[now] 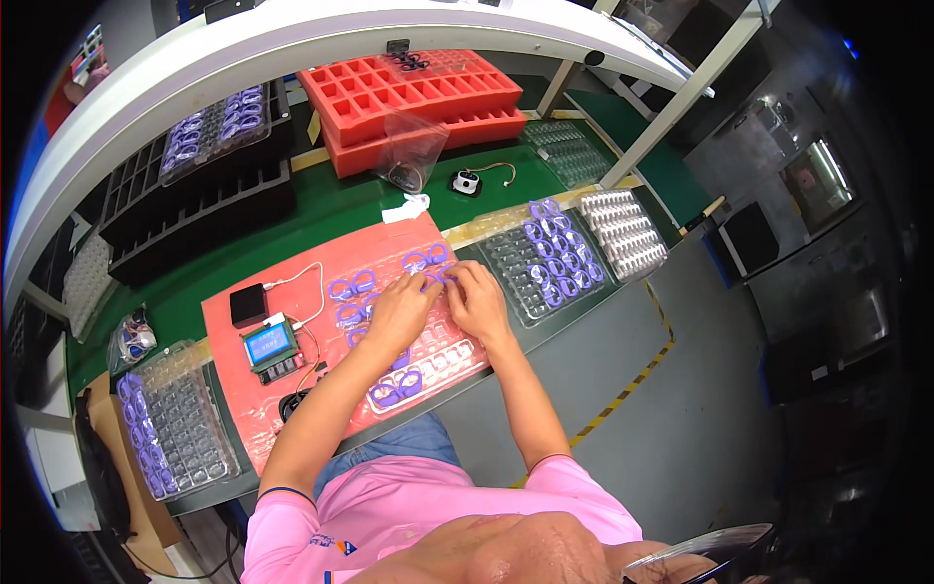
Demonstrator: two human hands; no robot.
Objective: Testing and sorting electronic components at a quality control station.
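Both my hands meet over a clear plastic tray [450,357] on the pink mat [231,331]. My left hand [402,310] has its fingertips closed on a small purple looped piece [437,275]. From the other side, my right hand [476,303] pinches the same piece; the fingers partly cover it. Beyond the hands lies another pair of purple loops [425,257]. More purple looped pieces [352,284] sit in the tray beside my left hand, some hidden by my left forearm. Close to the near edge is one more pair [396,388].
A small blue-screened circuit module [271,344] is cabled to a black box [249,306] at left. Clear trays with purple pieces flank the mat, left [185,428] and right [545,258]. Behind are red foam trays [413,97], black racks [199,209] and a small white camera-like device [466,182].
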